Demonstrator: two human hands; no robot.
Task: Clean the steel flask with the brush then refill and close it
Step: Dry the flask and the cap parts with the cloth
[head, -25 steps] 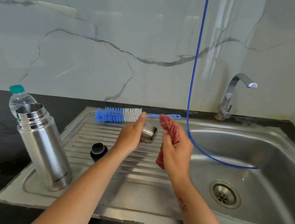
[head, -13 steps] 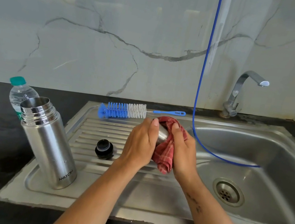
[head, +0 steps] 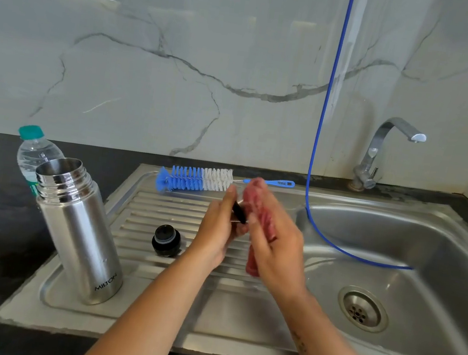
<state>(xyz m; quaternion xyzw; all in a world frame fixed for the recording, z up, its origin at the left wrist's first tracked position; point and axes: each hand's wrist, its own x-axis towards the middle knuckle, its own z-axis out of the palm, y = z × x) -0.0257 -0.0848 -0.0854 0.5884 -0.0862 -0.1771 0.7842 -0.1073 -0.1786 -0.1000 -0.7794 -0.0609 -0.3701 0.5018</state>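
The steel flask (head: 78, 230) stands open and uncapped at the left end of the drainboard (head: 168, 207). Its black stopper (head: 166, 240) lies on the ribs to its right. The blue and white bottle brush (head: 196, 178) lies along the back of the drainboard. Above the ribs, my left hand (head: 216, 232) grips the flask's steel cup lid (head: 239, 212), mostly hidden, its dark inside facing right. My right hand (head: 274, 243) holds a red cloth (head: 258, 208) pressed against the lid.
A plastic water bottle (head: 34, 155) with a teal cap stands behind the flask on the black counter. The sink basin (head: 425, 264) with its drain (head: 362, 309) is on the right, the tap (head: 381, 150) behind it. A blue hose (head: 327, 100) hangs into the basin.
My hands have shifted on the lid: the cloth, wrapped round its outside half a second ago, is now held flat against the lid's right side, blurred with motion.
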